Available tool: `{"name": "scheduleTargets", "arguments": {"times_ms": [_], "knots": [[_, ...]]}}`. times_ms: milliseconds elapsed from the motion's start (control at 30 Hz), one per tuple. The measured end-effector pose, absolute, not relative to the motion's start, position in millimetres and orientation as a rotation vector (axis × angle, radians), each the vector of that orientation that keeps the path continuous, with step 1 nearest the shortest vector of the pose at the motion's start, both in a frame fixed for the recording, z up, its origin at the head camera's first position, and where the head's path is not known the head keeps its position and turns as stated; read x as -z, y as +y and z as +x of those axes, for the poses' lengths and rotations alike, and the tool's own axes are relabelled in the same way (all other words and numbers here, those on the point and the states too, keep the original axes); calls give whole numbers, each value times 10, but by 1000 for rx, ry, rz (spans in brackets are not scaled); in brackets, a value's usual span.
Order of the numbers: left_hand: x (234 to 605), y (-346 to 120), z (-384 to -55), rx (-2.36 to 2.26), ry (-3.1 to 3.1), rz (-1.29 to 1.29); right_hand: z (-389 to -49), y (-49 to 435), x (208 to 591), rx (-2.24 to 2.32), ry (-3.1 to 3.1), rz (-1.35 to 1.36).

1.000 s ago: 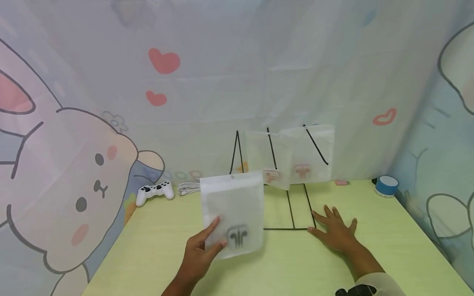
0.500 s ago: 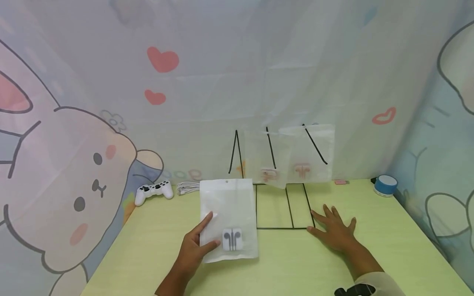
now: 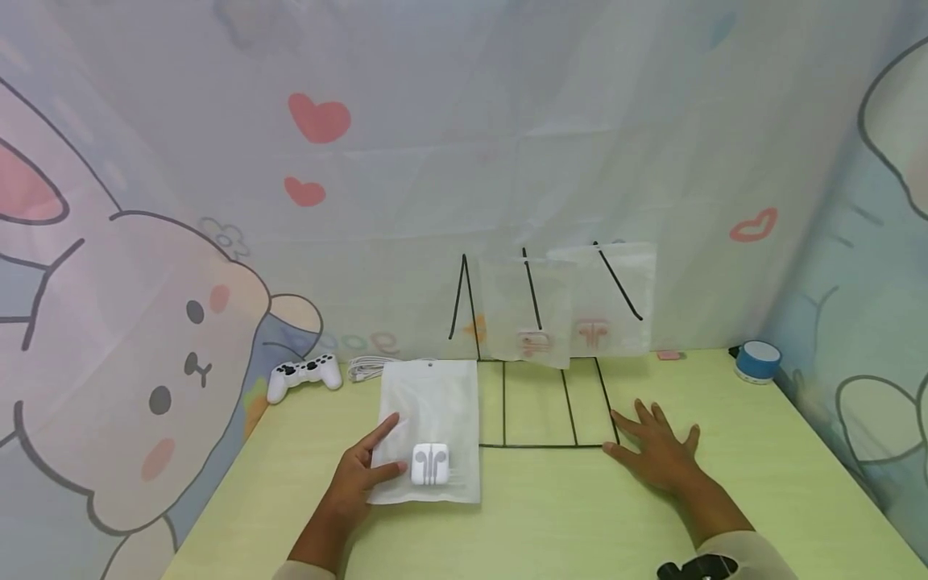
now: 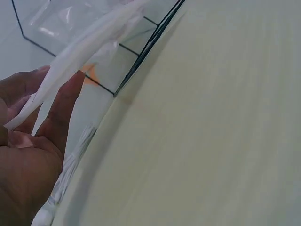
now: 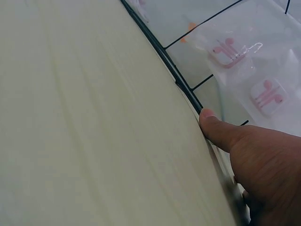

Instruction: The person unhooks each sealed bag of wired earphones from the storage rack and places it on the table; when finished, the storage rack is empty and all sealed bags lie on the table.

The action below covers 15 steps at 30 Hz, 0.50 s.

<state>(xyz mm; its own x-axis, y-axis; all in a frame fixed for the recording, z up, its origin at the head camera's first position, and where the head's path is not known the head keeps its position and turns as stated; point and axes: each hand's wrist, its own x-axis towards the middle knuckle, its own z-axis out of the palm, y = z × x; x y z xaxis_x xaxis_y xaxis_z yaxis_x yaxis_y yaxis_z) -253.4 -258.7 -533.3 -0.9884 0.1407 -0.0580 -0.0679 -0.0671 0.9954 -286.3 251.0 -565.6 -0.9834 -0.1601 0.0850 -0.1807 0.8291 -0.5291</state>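
Note:
My left hand point(image 3: 346, 487) pinches the left edge of a white plastic pouch point(image 3: 442, 407), held upright above the table. A white earphone case point(image 3: 431, 464) shows through the pouch's lower part. Thumb and fingers close on the pouch point(image 4: 80, 47) from both sides in the left wrist view. Two similar pouches, one in the middle point(image 3: 500, 294) and one at right point(image 3: 634, 270), hang from a black wire rack point(image 3: 544, 445); pink earphones show in each. My right hand point(image 3: 656, 451) lies with fingers spread at the rack's front right corner, its thumb touching the base.
A white game controller point(image 3: 304, 374) and a coiled white cable point(image 3: 368, 368) lie at the back left of the table point(image 3: 580, 524). At the back right are a small pink block point(image 3: 670, 355) and a blue round speaker-like object point(image 3: 757, 362). A printed curtain point(image 3: 435, 121) stands behind.
My left hand has moved left with the pouch, bringing it clear of the rack's left front. The earphone case now shows more sharply through the plastic. My right hand has stayed in place.

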Motion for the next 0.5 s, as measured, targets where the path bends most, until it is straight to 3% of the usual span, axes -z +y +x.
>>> {"name": "scheduleTargets", "arguments": {"times_ms": [500], "knots": [[5488, -2864, -2822, -2166, 2014, 96, -2872, 2517, 5662, -879, -2975, 270]]}}
